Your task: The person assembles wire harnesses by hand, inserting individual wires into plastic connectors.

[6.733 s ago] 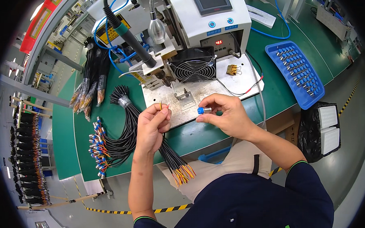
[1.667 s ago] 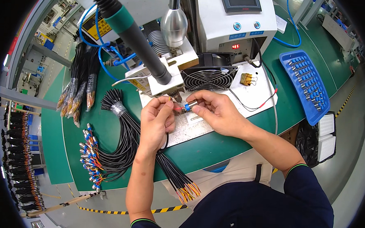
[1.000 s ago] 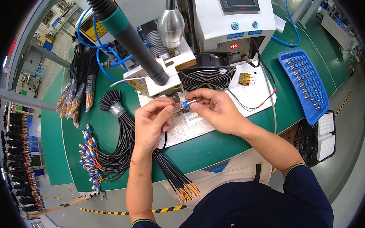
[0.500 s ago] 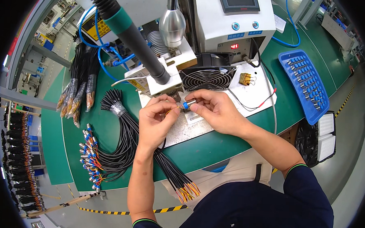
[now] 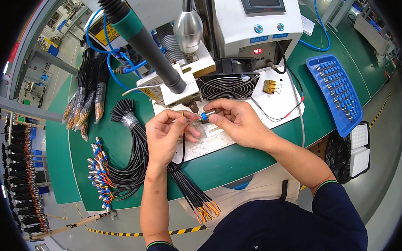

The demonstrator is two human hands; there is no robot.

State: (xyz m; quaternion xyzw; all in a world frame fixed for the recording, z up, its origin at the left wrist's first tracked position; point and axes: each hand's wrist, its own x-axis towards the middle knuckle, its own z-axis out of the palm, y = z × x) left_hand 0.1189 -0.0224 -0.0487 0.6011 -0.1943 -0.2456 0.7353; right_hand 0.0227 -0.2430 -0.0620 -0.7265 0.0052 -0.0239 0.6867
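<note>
My right hand [image 5: 241, 123] pinches a small metal connector with a blue ring [image 5: 205, 116] between thumb and forefinger, at the front of the white machine plate. Thumb and forefinger of my left hand [image 5: 164, 135] are closed on a thin yellow wire [image 5: 182, 114], just left of the connector. From the connector a red wire [image 5: 193, 120] runs toward the left hand and joins a black cable [image 5: 184, 145] hanging below it. Whether the red wire is fixed to the connector is too small to tell. More black cables with stripped red and yellow ends [image 5: 204, 210] hang over the table edge.
Left lies a bundle of black cables [image 5: 134, 154] with connectors on its ends [image 5: 101, 175]. A machine with a dark tube [image 5: 153, 47] and round fan [image 5: 227, 86] stands beyond my hands. A blue tray [image 5: 337, 95] of connectors is at right, a binder clip [image 5: 271, 87] nearer.
My left hand has drawn back to the left from the connector, holding the yellow wire. The red wire now shows between the hands. My right hand and the connector have hardly moved.
</note>
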